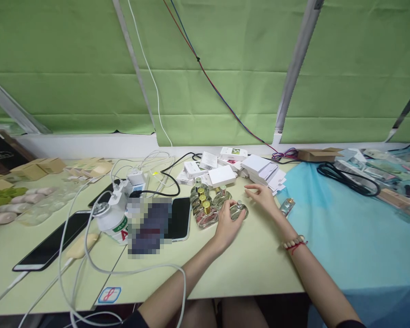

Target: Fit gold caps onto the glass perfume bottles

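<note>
My left hand (227, 225) closes its thumb and fingers around a clear glass perfume bottle (239, 211) standing on the table. Just right of it, my right hand (262, 197) hovers with fingers stretched out, slightly apart, and nothing visible in them. Several more perfume bottles with gold caps (206, 208) stand in a row beside my left hand. Behind the held bottle is another bottle (222, 196). A single small bottle (287, 206) lies near my right wrist, at the edge of the blue cloth.
White boxes (222, 175) and folded white cartons (264, 171) are piled at the back. Left are a phone (180, 218), a tablet (54, 239), a white jar (112, 223) and looping white cables. A blue cloth (345, 241) covers the right side; a black cable coil (348, 177) lies there.
</note>
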`<state>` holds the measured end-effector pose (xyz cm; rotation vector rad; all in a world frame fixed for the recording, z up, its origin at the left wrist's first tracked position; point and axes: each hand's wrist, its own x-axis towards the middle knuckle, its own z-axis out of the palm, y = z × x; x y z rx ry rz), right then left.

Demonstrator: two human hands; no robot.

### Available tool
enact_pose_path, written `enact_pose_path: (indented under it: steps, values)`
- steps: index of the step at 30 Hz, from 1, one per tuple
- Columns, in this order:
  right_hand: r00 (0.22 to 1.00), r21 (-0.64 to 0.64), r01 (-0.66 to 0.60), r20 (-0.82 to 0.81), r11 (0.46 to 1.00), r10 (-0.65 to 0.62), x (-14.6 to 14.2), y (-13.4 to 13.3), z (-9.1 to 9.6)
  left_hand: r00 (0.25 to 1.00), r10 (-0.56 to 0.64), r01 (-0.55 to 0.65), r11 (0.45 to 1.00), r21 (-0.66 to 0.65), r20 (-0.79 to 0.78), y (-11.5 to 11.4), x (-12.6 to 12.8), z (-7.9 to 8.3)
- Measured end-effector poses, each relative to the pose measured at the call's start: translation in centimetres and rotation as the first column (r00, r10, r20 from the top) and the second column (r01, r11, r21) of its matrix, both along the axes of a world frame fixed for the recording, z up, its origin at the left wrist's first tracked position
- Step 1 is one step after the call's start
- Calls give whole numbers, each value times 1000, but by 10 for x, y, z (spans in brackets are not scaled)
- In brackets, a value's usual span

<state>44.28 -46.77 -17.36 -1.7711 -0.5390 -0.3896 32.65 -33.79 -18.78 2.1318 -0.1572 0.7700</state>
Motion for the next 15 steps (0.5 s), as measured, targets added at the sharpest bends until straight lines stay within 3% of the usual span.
enact_pose_path:
  steps: [2, 4, 15]
  values:
    - [996, -144, 78, 46, 987, -72, 2, 0, -4, 1000, 3, -3, 1000, 7, 11, 0, 0, 0]
    - [991, -205, 119, 92, 972, -102, 2, 0, -6, 1000, -2, 2, 1000, 10, 14, 1, 1, 0]
    - [970, -205, 194, 186, 959, -157, 3, 1, -8, 994, -101, 103, 992, 77, -29, -1, -3, 1]
